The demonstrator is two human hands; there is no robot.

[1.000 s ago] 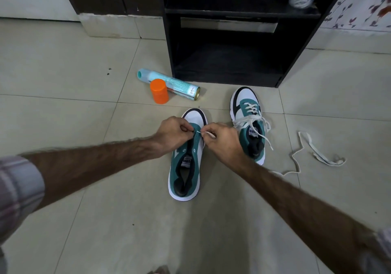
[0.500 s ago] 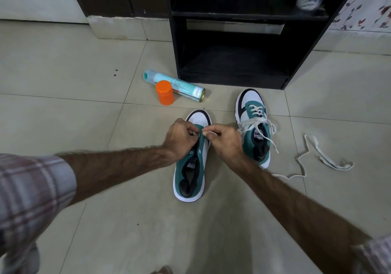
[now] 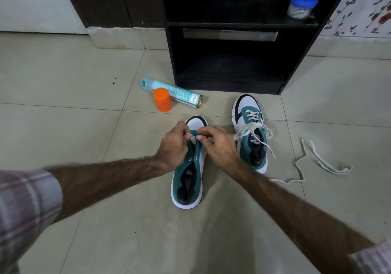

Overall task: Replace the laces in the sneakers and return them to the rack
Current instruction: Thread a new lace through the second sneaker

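both hands (image 3: 197,141) have crept toeward, pinching lace (image 3: 193,139) on the near sneaker (image 3: 188,180); blue-lidded jar (image 3: 302,5) holds something pale.

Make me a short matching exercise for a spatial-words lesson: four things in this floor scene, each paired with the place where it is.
Things:
1. orange cap
2. blue-lidded jar
3. loose lace
4. spray can

Places:
A. on the rack shelf
B. lying on its side on the floor, left of the rack
C. trailing on the tiles right of the laced sneaker
D. standing upright in front of the can

Pairs: 1-D, 2-A, 3-C, 4-B
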